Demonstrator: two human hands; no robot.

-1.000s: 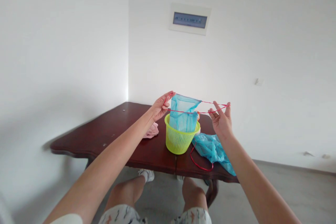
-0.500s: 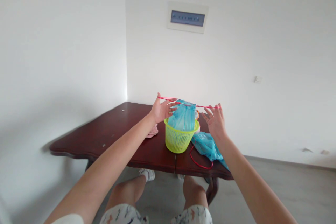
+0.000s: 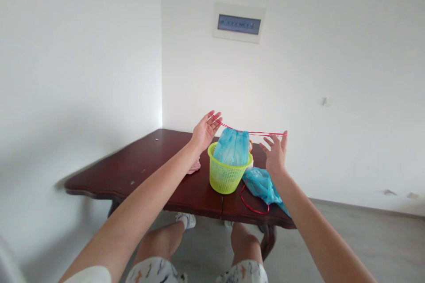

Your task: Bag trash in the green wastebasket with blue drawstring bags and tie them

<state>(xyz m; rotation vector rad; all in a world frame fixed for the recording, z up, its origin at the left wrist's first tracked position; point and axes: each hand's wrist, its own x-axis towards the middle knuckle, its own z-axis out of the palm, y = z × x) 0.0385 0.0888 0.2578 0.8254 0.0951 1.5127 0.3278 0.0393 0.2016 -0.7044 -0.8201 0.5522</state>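
Note:
A light-blue plastic drawstring bag (image 3: 231,148) stands in a yellow-green mesh basket (image 3: 226,179), its top gathered. The red drawstring (image 3: 257,133) runs taut from the bag's neck to both sides. My left hand (image 3: 205,131), up and left of the basket, has the string's left loop hooked over its fingers, which are partly spread. On the right, my right hand (image 3: 276,154) holds the other loop at its raised finger, the remaining fingers apart. Below it lies a second blue bag (image 3: 262,183), flat and crumpled, with its red drawstring hanging toward the table's front edge.
The basket stands on a dark red-brown wooden table (image 3: 139,163) in a room corner. A pink cloth (image 3: 194,166) lies left of the basket, partly behind my forearm. Behind the basket's right side something white and orange (image 3: 250,146) shows in part.
My left hand has lifted and turned, with the loop moving from its thumb side toward its fingertips. My right hand has shifted slightly right. The bag's neck is bunched tighter.

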